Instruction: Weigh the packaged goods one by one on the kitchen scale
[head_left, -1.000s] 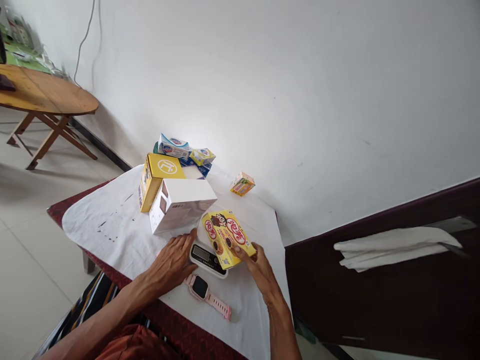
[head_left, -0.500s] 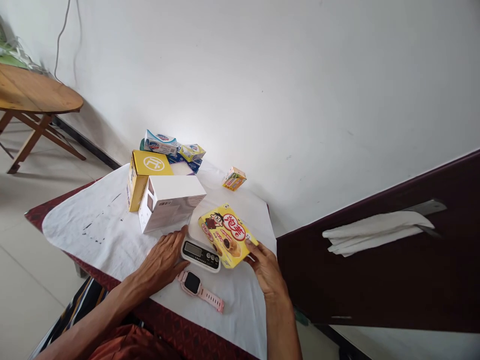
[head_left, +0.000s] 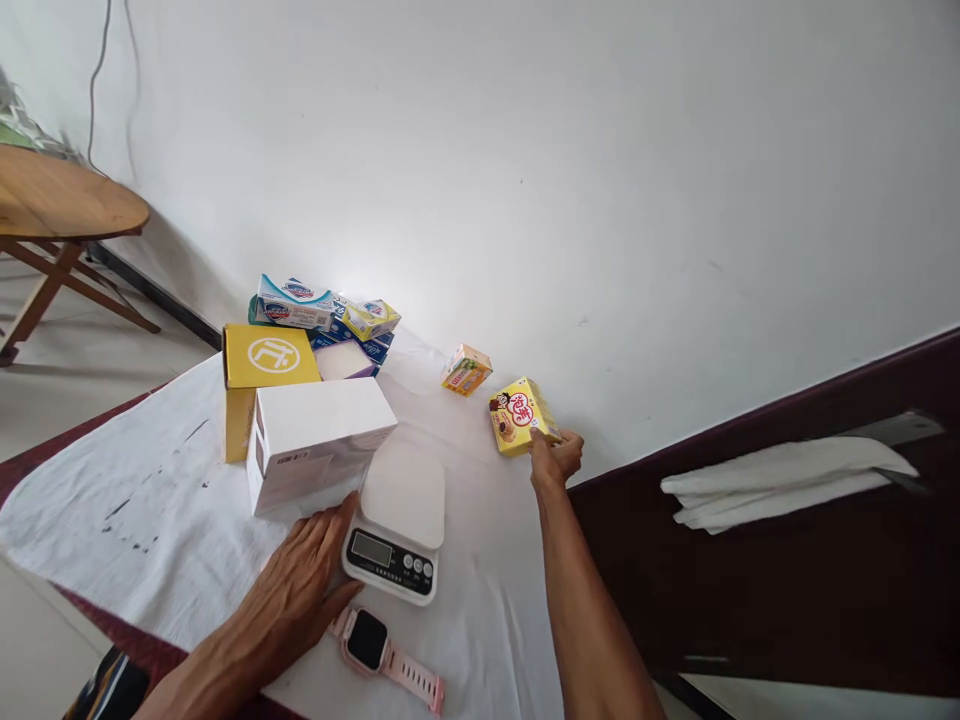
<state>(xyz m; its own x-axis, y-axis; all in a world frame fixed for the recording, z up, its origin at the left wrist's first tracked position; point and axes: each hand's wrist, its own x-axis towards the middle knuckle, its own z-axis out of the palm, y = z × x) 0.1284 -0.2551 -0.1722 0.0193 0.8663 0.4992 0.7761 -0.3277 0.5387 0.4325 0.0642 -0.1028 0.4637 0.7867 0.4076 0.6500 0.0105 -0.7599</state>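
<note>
My right hand (head_left: pixel 555 457) grips a yellow snack box (head_left: pixel 517 415) by its near right corner, thumb on the printed face, at the far right of the table by the wall. My left hand (head_left: pixel 311 560) lies flat on the cloth, fingers stretched, against the left side of a white kitchen scale (head_left: pixel 405 500). Nothing rests on the scale's plate; its display looks blank. A pink smartwatch (head_left: pixel 367 640) lies just in front of the scale, near my left thumb. A small orange box (head_left: pixel 466 370) stands left of the snack box.
A white box (head_left: pixel 322 430) and a yellow carton (head_left: pixel 270 370) stand left of the scale. Behind them are stacked soap boxes (head_left: pixel 296 303). A white wall (head_left: pixel 600 200) borders the table; a dark panel with a white cloth (head_left: pixel 787 480) is at right.
My right hand has carried the yellow snack box from over the scale to the back right, beside the orange box. My left hand stays beside the scale. The view has shifted a little.
</note>
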